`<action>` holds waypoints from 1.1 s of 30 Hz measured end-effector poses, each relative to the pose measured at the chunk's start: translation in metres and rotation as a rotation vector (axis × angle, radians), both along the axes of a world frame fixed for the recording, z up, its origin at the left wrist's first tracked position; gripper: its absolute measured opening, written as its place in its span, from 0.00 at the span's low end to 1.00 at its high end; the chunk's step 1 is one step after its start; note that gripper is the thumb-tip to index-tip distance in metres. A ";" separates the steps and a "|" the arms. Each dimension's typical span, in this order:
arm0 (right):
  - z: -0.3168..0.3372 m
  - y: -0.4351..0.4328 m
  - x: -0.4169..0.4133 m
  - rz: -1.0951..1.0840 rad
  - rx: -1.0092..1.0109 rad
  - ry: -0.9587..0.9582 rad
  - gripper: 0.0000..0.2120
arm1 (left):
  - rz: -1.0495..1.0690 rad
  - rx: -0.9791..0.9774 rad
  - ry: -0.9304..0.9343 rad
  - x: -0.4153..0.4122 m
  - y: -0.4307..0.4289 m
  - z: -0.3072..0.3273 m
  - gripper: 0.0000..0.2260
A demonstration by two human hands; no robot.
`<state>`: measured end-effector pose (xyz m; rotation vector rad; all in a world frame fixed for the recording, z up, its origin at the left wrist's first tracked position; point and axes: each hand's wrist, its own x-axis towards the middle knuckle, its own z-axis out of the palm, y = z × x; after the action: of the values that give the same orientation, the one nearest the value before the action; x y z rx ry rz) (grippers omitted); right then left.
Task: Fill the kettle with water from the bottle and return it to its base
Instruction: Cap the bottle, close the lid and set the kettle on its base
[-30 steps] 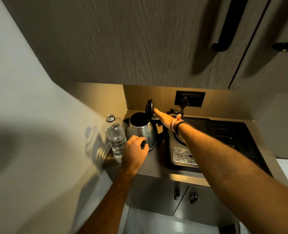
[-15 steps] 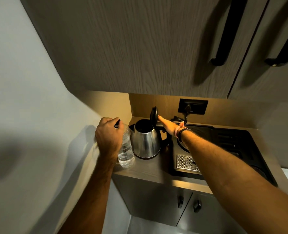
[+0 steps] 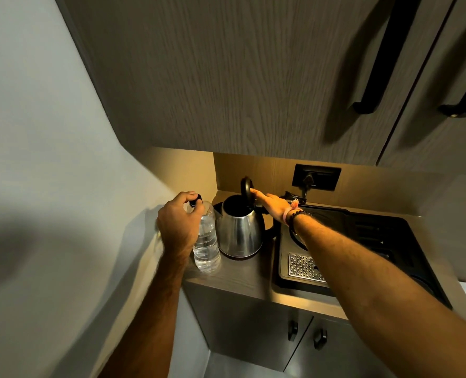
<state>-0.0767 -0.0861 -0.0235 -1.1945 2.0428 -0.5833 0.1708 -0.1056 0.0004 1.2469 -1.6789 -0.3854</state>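
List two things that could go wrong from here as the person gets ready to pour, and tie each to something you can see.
1. The bottle stands near the counter's front edge; twisting its cap with only the left hand might tip it off.
2. The right hand only props the kettle's lid with fingertips; it could drop shut mid-pour.

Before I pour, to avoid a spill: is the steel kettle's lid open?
Open: the black lid stands upright over the steel kettle, its dark mouth exposed.
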 end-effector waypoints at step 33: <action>-0.018 0.020 -0.020 0.088 -0.184 0.091 0.24 | -0.278 0.372 -0.737 -0.104 -0.005 -0.054 0.47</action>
<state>-0.0968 -0.0658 -0.0419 -1.4347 2.0341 -0.6977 0.0668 -0.1102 -0.0540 1.5418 -2.5101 -0.4496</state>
